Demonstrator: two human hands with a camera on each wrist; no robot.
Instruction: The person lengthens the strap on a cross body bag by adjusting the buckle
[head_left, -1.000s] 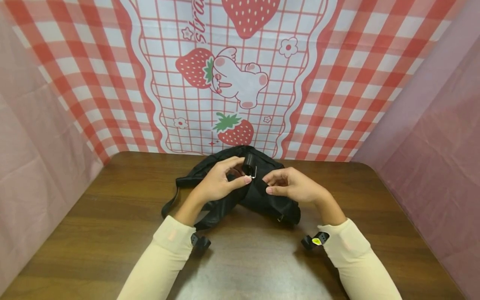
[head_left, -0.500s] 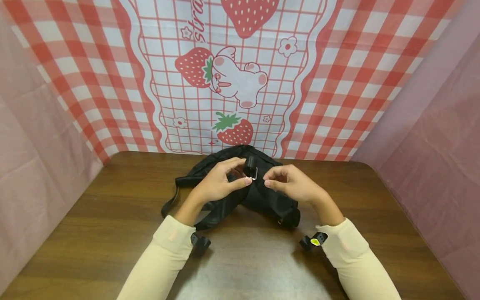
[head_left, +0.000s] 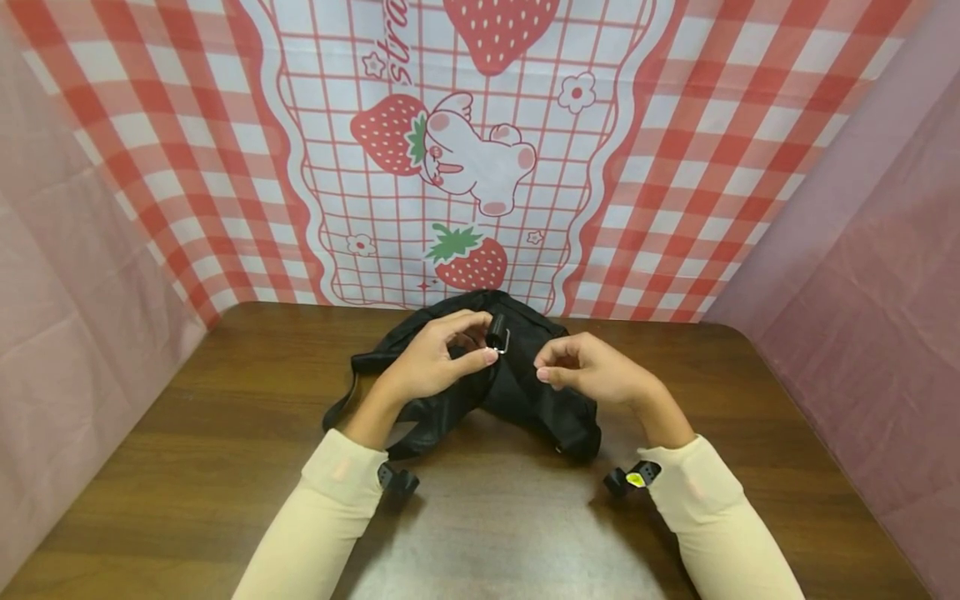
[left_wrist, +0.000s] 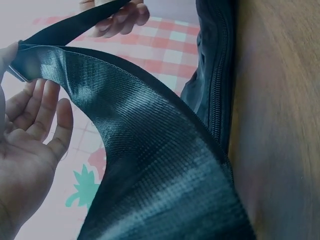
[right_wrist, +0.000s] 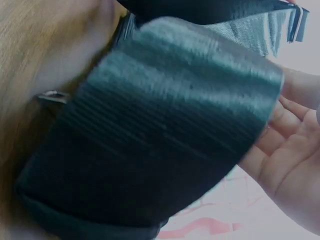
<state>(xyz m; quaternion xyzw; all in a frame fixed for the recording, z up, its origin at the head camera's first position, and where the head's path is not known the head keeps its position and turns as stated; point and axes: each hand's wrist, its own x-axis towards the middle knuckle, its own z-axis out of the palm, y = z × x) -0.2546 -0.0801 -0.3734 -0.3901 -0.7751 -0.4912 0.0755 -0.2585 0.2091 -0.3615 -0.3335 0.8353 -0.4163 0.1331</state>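
While a black bag (head_left: 543, 412) is lying across the upper middle of the table (head_left: 480, 525), just below the center of the head view, two bare hands are working over it. The left hand (head_left: 431, 358), left of center, is pinching a metal buckle (head_left: 507, 342) between its thumb and fingers, with black webbing looping above its thumb. The right hand (head_left: 596, 371), right of center, is curling thumb and forefinger together; seen from the left wrist, it is gripping a black strap (left_wrist: 75, 22) that is running from the buckle at the left edge toward the top of the frame. A broad band (left_wrist: 145, 130) is curving down from the buckle to the bottom of that same view, and a zipper (left_wrist: 218, 80) is running down the bag at upper right. Cream sleeves (head_left: 307, 517) are entering from the lower corners of the head view, a black device showing at each cuff. Behind the table, a red-and-white checked cloth (head_left: 697, 158) with strawberries is hanging across the upper half.
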